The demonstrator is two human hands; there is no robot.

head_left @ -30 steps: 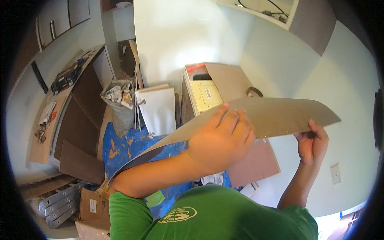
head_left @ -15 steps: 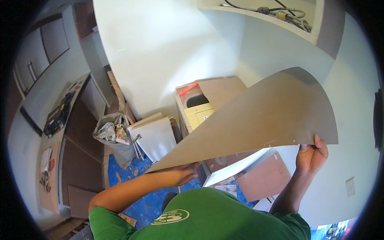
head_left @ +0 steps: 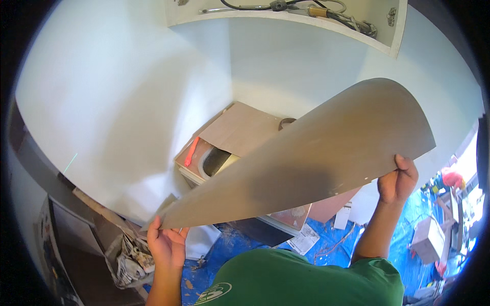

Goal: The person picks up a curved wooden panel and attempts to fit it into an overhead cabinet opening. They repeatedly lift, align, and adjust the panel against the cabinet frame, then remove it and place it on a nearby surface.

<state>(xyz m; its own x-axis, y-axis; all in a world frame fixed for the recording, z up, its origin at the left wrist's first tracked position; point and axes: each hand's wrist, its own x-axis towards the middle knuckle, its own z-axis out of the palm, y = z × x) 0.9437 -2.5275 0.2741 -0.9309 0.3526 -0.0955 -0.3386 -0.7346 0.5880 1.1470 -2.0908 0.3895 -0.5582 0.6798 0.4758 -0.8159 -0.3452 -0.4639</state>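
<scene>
A large, thin, brown flexible sheet (head_left: pixel 306 158) spans the space in front of me, bowed into a curve. My left hand (head_left: pixel 167 245) pinches its lower left end, thumb on the face toward me and fingers behind. Toward the other end, my right hand (head_left: pixel 397 182) grips the lower edge with the thumb on top and fingers curled underneath. The sheet slants up from left to right and hides part of a low cabinet behind it. On that cabinet lie a flat brown panel (head_left: pixel 245 127) and an orange-red tool (head_left: pixel 192 151), beside an oval cutout (head_left: pixel 214 160).
An open white shelf (head_left: pixel 286 16) holding cables (head_left: pixel 352 23) juts out above. A sack of crumpled paper (head_left: pixel 133 262) stands at lower left. Blue sheeting (head_left: pixel 332 239) covers the floor, with papers (head_left: pixel 302 239) on it. A pale box-like piece (head_left: pixel 429 239) stands at right.
The view has swung to the right. My left hand has moved left to the sheet's end, its thumb now visible on the face. My right hand still grips the sheet, which bows more.
</scene>
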